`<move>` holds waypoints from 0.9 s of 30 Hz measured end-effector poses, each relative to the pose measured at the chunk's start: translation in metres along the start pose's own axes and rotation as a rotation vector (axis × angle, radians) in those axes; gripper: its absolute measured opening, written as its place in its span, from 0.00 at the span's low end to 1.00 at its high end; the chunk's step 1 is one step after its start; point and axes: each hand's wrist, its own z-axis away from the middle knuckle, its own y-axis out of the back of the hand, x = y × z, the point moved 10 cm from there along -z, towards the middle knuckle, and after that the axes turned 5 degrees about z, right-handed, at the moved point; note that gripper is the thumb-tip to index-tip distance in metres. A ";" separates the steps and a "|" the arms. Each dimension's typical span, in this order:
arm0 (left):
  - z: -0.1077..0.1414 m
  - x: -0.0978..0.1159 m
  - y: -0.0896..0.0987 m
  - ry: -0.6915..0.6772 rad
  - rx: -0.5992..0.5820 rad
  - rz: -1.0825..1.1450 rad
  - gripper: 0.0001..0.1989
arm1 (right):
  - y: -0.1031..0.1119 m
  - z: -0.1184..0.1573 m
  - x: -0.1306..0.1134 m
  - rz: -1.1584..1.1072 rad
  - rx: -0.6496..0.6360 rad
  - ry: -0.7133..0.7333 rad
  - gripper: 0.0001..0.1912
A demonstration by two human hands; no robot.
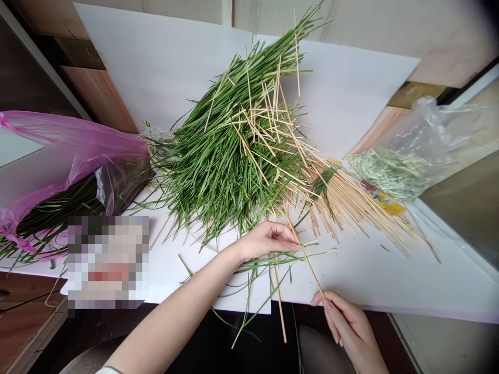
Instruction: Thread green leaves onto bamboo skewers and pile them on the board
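My left hand (267, 241) is closed around a few green garlic chives (322, 253), whose pale ends stick out to the right past the fingertips. Their leafy ends trail back under my wrist and over the table's front edge. In my right hand (345, 319) the lower end of a bamboo skewer (313, 271) is pinched between thumb and fingers. The skewer slants up and left, crossing the chives at my left fingertips; whether it pierces them I cannot tell. Just beyond my left hand rises a large heap of chives (218, 166) with many thin skewers lying across it.
Loose bamboo skewers (366, 208) fan out on the white table (390, 280) at the right. Behind them sits a clear plastic bag (401, 166) with pale green contents. A pink plastic bag (86, 130) of greens stands left, beside a blurred-out object (109, 265). Another skewer (279, 306) overhangs the front edge.
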 end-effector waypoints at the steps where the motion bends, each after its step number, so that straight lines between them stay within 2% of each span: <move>1: 0.003 0.008 0.003 -0.018 0.004 -0.060 0.16 | 0.001 0.000 0.000 -0.002 0.016 -0.001 0.23; 3: 0.012 0.034 0.015 -0.075 0.070 -0.209 0.18 | 0.003 0.000 -0.001 -0.003 0.054 -0.004 0.23; 6: 0.045 0.094 0.037 -0.257 0.275 -0.419 0.17 | 0.004 0.001 -0.003 -0.004 0.094 -0.002 0.23; 9: 0.099 0.145 0.056 -0.421 0.460 -0.448 0.13 | 0.006 0.002 -0.003 -0.005 0.128 -0.010 0.22; 12: 0.168 0.171 0.077 -0.544 0.697 -0.492 0.09 | 0.010 0.005 -0.004 -0.019 0.190 0.009 0.21; 14: 0.209 0.169 0.086 -0.525 0.815 -0.632 0.07 | 0.015 0.007 -0.008 -0.036 0.245 0.031 0.19; 15: 0.222 0.162 0.086 -0.484 0.821 -0.739 0.06 | 0.019 0.007 -0.009 -0.041 0.273 0.040 0.19; 16: 0.228 0.151 0.083 -0.424 0.762 -0.852 0.05 | 0.022 0.008 -0.012 -0.042 0.299 0.048 0.18; 19: 0.230 0.099 0.067 -0.223 0.440 -1.114 0.11 | 0.038 0.012 -0.021 -0.027 0.385 0.073 0.17; 21: 0.229 0.068 0.059 -0.147 0.296 -1.224 0.19 | 0.048 0.015 -0.029 -0.013 0.431 0.088 0.16; 24: 0.226 0.044 0.056 -0.121 0.242 -1.346 0.25 | 0.058 0.023 -0.040 0.008 0.475 0.110 0.15; 27: 0.220 0.039 0.059 -0.100 0.252 -1.400 0.19 | 0.060 0.033 -0.047 0.001 0.487 0.123 0.14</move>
